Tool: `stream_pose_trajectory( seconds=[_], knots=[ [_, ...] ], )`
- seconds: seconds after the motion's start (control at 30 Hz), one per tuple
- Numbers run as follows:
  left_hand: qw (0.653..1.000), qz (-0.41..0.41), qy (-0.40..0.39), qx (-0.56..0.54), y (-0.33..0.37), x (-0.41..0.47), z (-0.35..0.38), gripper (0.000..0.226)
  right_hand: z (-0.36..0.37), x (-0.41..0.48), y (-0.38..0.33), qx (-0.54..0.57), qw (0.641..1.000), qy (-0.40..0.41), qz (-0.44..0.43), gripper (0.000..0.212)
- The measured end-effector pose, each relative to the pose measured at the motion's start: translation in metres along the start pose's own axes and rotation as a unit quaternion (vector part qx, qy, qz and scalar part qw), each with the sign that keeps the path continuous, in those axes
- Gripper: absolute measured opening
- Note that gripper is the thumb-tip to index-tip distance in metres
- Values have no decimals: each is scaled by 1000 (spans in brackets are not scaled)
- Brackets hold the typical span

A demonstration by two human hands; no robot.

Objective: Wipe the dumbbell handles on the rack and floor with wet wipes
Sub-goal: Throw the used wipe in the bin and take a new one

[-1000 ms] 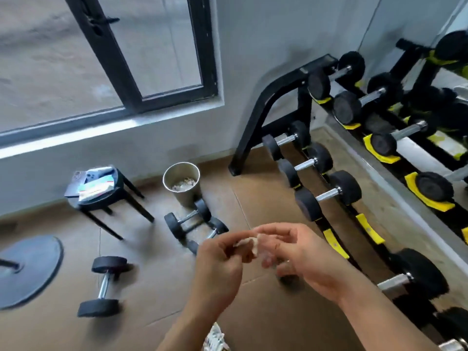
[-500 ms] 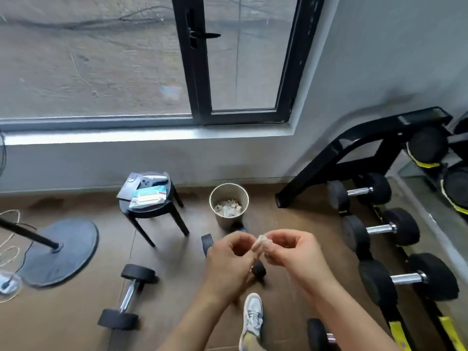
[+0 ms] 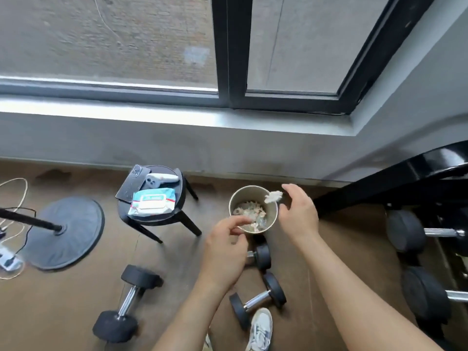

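Note:
My right hand (image 3: 298, 211) hovers beside the far rim of a metal bin (image 3: 272, 219), thumb and fingers spread. A crumpled used wipe (image 3: 273, 196) is just off its fingertips, over the rim. My left hand (image 3: 225, 249) hangs loosely curled at the bin's near side, holding nothing. Used wipes fill the bin's bottom. A wet wipes pack (image 3: 152, 201) lies on a black stool (image 3: 157, 220). Three dumbbells are on the floor: a left dumbbell (image 3: 128, 302), a near dumbbell (image 3: 258, 300), and a third dumbbell (image 3: 262, 254) partly hidden by my left hand. Two rack dumbbells (image 3: 405, 231) show on the right.
The black rack frame (image 3: 417, 176) runs along the right wall. A phone (image 3: 131, 184) and a white device (image 3: 162, 179) share the stool. A round stand base (image 3: 63, 231), cables and a power strip (image 3: 7, 259) lie at left. My shoe (image 3: 260, 328) is by the near dumbbell.
My view turned left from the rack toward the bin. My hands, which together balled up the wipe, have parted; the right hand carried the wad to the bin's rim.

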State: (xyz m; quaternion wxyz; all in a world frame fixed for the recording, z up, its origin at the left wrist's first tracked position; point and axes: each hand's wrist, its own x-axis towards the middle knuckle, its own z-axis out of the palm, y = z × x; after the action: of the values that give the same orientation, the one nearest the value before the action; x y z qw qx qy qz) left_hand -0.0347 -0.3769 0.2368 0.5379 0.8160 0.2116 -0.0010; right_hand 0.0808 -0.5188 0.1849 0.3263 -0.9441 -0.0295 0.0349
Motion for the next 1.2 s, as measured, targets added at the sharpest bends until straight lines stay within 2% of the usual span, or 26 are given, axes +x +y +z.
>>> stream_pose_trajectory(
  seconds=[0.17,0.3,0.43,0.53,0.67,0.8,0.93,1.0,1.03,1.1,1.2],
  knots=[
    [998,-45,15,44,-79,62,-39,35,48,30,-3,44,994,-54,90,28],
    [991,-78,14,107,-153,111,-80,42,105,39,-25,15,985,-152,84,20],
    [982,-101,13,159,-221,158,-121,27,191,44,-71,-44,969,-238,-48,24],
    [973,-87,39,211,-271,194,-150,22,266,50,-103,-82,948,-256,-173,32],
    [956,-69,65,278,-331,238,-174,37,356,66,-135,-99,938,-241,-230,42],
    [965,-71,48,249,-373,260,-177,51,430,81,-143,-153,922,-239,-263,51],
    [963,-63,54,257,-400,259,-168,56,464,89,-135,-247,888,-250,-297,62],
    [962,-61,71,255,-408,260,-165,52,470,94,-130,-251,878,-226,-340,53],
    [963,-61,82,250,-410,261,-164,51,471,96,-127,-251,871,-216,-363,45],
    [965,-65,98,236,-410,264,-164,54,470,105,-126,-239,863,-205,-396,42],
    [967,-90,98,219,-405,267,-165,70,468,126,-133,-153,883,-231,-380,44]
  ],
)
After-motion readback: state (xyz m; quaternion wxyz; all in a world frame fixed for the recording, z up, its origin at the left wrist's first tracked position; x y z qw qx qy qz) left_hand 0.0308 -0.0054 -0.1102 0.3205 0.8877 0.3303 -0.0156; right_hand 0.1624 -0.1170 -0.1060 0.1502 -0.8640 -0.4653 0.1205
